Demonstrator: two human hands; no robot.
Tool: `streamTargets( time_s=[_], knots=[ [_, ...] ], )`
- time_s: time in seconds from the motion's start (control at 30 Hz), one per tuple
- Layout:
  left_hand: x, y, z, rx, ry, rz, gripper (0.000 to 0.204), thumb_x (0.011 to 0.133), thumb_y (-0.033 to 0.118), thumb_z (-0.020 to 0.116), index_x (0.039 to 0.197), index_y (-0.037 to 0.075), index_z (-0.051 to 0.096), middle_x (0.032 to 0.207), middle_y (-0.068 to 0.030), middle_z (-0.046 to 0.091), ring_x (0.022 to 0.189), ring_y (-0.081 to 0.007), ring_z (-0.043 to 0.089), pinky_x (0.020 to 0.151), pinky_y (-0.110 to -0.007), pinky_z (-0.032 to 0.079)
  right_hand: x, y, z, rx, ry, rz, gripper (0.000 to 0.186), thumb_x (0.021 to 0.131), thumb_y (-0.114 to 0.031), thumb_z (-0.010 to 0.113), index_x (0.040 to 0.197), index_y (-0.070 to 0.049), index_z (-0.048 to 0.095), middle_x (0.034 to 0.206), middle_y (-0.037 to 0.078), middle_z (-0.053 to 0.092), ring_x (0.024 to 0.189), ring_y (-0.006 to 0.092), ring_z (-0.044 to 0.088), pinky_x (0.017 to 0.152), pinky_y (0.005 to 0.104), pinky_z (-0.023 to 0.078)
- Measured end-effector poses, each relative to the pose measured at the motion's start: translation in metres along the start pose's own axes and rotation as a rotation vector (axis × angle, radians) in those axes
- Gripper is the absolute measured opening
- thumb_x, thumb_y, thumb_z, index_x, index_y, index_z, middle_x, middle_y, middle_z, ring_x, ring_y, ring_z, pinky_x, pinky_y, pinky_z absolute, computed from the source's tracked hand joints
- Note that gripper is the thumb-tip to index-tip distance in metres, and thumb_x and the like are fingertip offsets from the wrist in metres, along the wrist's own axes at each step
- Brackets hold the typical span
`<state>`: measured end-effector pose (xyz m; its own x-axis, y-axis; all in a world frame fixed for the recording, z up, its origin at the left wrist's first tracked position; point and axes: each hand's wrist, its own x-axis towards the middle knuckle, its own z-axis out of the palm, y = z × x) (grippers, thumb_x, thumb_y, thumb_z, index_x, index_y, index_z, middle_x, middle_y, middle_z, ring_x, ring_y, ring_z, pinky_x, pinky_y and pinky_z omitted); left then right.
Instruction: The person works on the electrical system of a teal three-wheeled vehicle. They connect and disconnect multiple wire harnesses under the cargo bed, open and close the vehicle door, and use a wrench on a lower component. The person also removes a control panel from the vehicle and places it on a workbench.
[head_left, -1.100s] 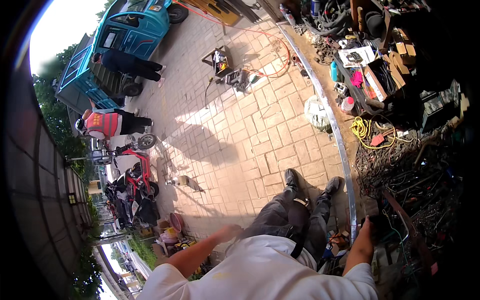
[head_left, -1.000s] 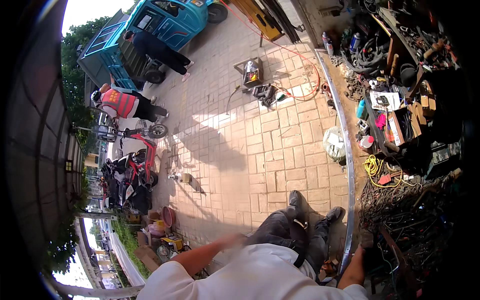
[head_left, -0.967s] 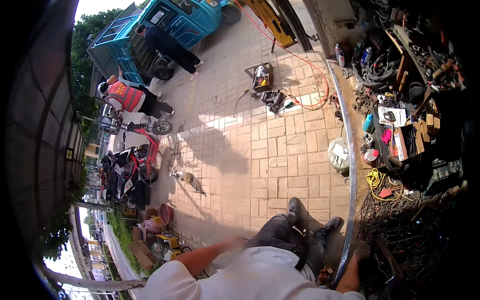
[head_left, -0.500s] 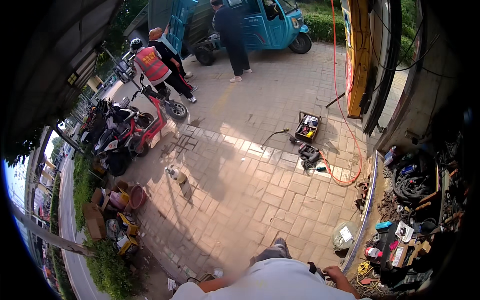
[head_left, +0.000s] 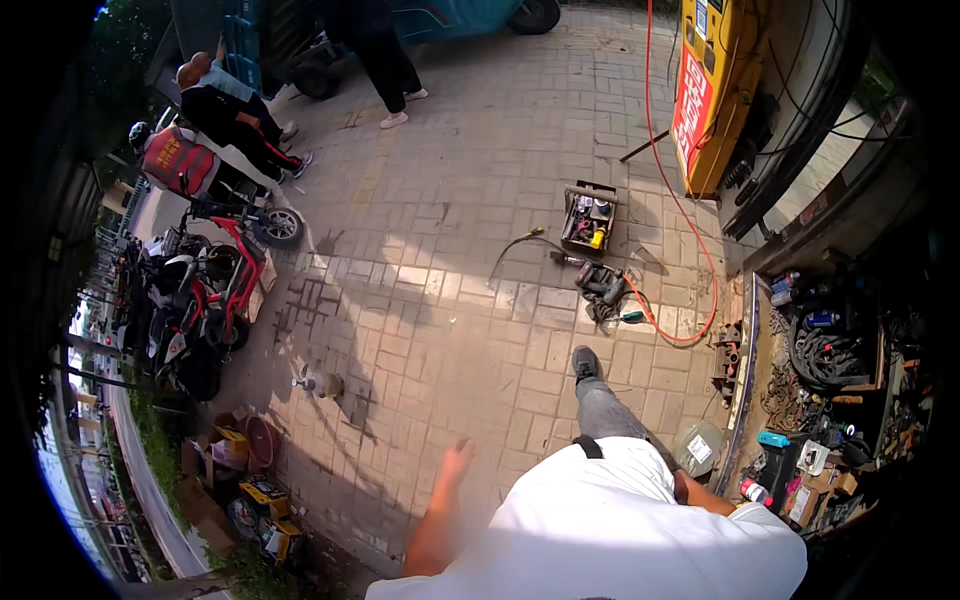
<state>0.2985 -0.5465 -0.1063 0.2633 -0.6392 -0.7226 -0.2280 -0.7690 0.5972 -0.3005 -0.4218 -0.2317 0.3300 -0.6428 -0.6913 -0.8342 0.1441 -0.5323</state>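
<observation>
Over paving (head_left: 490, 370) — left hand (head_left: 458, 460) forward-pointing, long axis slightly rightward.

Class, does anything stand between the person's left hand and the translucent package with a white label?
Yes: in this view, the person's own trouser leg and white shirt come between the left hand and the translucent package on the paving to the right.

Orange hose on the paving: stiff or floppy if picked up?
The orange hose is probably flexible but somewhat springy: it lies in a wide, smooth bend with no visible kink. Pulling it might shift the dark tools, since it runs right up to them.
</observation>
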Motion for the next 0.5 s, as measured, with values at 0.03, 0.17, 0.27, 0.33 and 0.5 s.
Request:
streamTargets(
  time_s=[0.03,0.17,0.27,0.33,0.5],
  knots=[
    [0.014,0.021,-0.001,0.009,0.078,0.040,0.043,0.091,0.032,0.055,0.119,-0.001,0.055,0.104,-0.0138,0.065,0.091,-0.0213,0.064,0.076,-0.034,0.049,0.031,0.010,-0.012,-0.113,0.008,-0.112,0.024,0.081,-0.022,0.056,0.088,-0.002,0.068,0.082,0.015,0.067,0.068,0.0296,0.064,0.061,0.0355,0.050],
    [0.031,0.053,-0.025,0.208,0.046,0.044,0.041,0.091,0.027,0.052,0.122,0.000,0.055,0.111,-0.0180,0.061,0.104,-0.0283,0.057,0.089,-0.040,0.044,0.186,-0.124,-0.187,0.358,-0.181,0.626,0.027,0.085,-0.025,0.052,0.089,-0.005,0.070,0.077,0.010,0.069,0.064,0.0196,0.066,0.058,0.0353,0.054],
    [0.077,0.035,-0.028,0.147,0.018,-0.034,0.042,0.090,0.024,0.051,0.123,-0.003,0.052,0.121,-0.0194,0.056,0.111,-0.0315,0.052,0.095,-0.042,0.040,0.326,-0.224,-0.349,0.420,0.130,0.322,0.033,0.089,-0.030,0.055,0.075,-0.001,0.065,0.067,0.008,0.065,0.055,0.0168,0.061,0.046,0.0314,0.044],
    [0.117,0.041,-0.034,0.120,0.037,-0.133,0.041,0.088,0.022,0.051,0.120,-0.003,0.054,0.116,-0.0199,0.058,0.105,-0.0321,0.055,0.090,-0.043,0.043,0.420,-0.283,-0.444,0.475,0.366,0.094,0.035,0.087,-0.027,0.056,0.068,0.001,0.064,0.063,0.008,0.063,0.051,0.0151,0.057,0.045,0.0302,0.042],
    [0.209,0.023,-0.074,0.018,0.073,-0.344,0.040,0.083,0.019,0.052,0.116,-0.004,0.057,0.107,-0.0199,0.063,0.091,-0.0319,0.061,0.079,-0.044,0.048,0.541,-0.502,-0.591,0.654,0.474,-0.136,0.017,0.085,-0.016,0.058,0.083,0.001,0.061,0.071,0.005,0.061,0.061,0.0125,0.059,0.052,0.0248,0.044]
  ],
)
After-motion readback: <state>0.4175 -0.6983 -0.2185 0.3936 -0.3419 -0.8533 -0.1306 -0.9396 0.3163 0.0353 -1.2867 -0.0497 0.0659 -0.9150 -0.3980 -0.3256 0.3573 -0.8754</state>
